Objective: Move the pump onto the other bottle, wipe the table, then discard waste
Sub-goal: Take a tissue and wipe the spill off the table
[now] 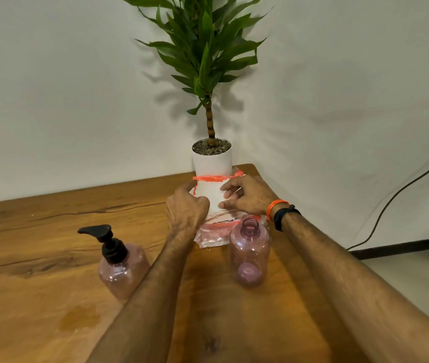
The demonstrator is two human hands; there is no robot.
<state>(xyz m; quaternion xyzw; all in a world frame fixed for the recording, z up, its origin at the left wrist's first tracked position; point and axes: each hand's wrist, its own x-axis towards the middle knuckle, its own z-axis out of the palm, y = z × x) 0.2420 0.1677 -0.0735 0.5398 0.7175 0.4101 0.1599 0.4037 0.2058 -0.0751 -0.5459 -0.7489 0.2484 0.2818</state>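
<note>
A black pump sits screwed on a pink square bottle at the left of the wooden table. A round pink bottle stands to the right with its neck uncapped. Behind it lies a white and orange tissue pack. My left hand grips the pack's left side. My right hand pinches a white sheet at the pack's top. A wet patch marks the table at the front left.
A potted plant in a white pot stands against the wall right behind the pack. The table's right edge runs close to the round bottle. A black cable hangs by the wall at right, above a black-framed surface.
</note>
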